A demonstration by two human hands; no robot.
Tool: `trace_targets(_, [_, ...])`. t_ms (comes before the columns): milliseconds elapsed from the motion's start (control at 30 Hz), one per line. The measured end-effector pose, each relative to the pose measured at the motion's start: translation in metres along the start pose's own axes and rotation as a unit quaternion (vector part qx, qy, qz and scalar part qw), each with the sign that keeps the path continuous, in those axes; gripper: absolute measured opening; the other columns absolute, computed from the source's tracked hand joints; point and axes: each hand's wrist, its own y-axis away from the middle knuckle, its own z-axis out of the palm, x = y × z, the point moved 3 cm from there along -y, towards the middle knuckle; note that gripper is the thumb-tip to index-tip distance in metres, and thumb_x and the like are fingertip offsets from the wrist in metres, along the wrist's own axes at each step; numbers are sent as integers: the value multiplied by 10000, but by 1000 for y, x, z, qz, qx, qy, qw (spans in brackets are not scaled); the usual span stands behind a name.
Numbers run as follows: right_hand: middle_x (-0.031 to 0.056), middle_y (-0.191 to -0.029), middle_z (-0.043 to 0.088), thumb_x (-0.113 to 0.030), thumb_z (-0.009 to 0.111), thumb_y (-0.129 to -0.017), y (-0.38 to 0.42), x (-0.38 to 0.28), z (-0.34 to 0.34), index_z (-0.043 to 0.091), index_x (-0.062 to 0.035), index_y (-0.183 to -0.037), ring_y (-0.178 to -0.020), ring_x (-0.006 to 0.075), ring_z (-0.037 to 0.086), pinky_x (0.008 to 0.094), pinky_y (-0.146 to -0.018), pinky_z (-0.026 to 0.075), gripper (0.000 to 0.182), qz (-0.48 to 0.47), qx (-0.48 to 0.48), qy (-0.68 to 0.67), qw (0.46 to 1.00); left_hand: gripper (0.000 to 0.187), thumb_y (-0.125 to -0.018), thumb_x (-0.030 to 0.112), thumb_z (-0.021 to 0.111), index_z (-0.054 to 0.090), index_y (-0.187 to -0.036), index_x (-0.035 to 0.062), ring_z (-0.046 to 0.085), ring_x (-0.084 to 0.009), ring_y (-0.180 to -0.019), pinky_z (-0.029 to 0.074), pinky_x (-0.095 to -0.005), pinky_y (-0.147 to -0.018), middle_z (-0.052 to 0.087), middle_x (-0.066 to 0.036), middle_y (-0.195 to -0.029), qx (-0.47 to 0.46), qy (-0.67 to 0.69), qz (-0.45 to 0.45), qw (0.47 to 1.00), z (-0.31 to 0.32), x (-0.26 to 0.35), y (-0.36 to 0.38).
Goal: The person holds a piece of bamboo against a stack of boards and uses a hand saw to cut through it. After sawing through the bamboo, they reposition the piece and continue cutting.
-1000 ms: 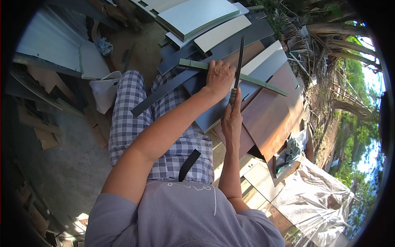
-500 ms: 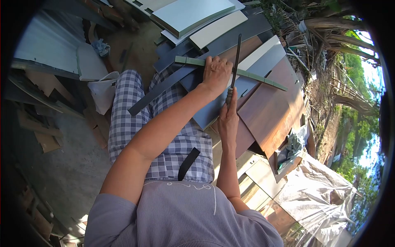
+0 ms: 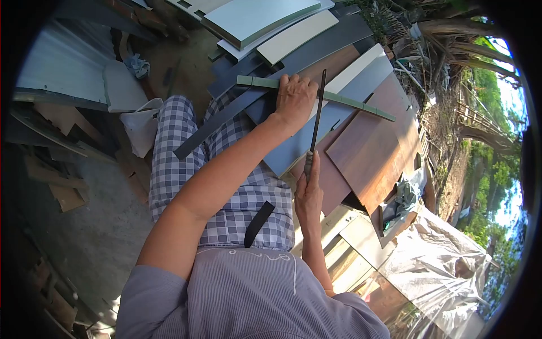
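My left hand [image 3: 296, 101] is closed over a green bamboo strip [image 3: 355, 104] with dark cross lines, pressing it down over the stacked boards. The strip's ends stick out on both sides of the fist. In my right hand [image 3: 309, 189] is the grey, wrapped-looking handle of a long thin-bladed tool [image 3: 317, 121]; one finger stretches along the handle. The dark, narrow blade points away from me and crosses the strip just right of my left hand. Seen nearly edge-on, the blade does not show whether it has teeth.
Flat boards [image 3: 364, 152] in brown, blue-grey and white lie before me. A narrow dark strip [image 3: 212, 127] reaches over my checked trousers [image 3: 175, 152]. A white bag [image 3: 141, 133] hangs to the left. Crumpled plastic sheeting [image 3: 440, 260] lies at the right, near roots and plants.
My right hand has drawn the tool back toward my body, so its tip is now much nearer the green strip. My left hand and the strip have barely shifted.
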Motion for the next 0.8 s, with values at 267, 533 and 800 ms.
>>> trace_targets(267, [287,-1014,637,-68,417,-953,-49,-9,4,203,-205,-1497,-801,466,633,522,-651,450,600,-66,41,8,997,45,-844,94,568,611,-851,99,570,-241,-916,367,-392,-832,611,-57,-882,3,-5,0,1000,-1,0,0])
trace_targets(533, [283,-1071,628,-97,420,-959,-90,-25,-2,187,-224,-1498,-839,460,635,523,-687,459,600,-48,37,-10,998,61,-837,78,553,605,-862,99,570,-244,-921,365,-393,-830,610,-60,-883,-4,-3,-7,1000,-4,1,0])
trace_targets(800, [297,-1140,602,-102,410,-971,4,9,7,171,-192,-1506,-923,481,618,523,-719,468,593,-5,0,-9,1000,57,-838,78,554,603,-860,95,567,-250,-921,364,-397,-823,610,-63,-883,0,7,-2,1000,-1,1,1])
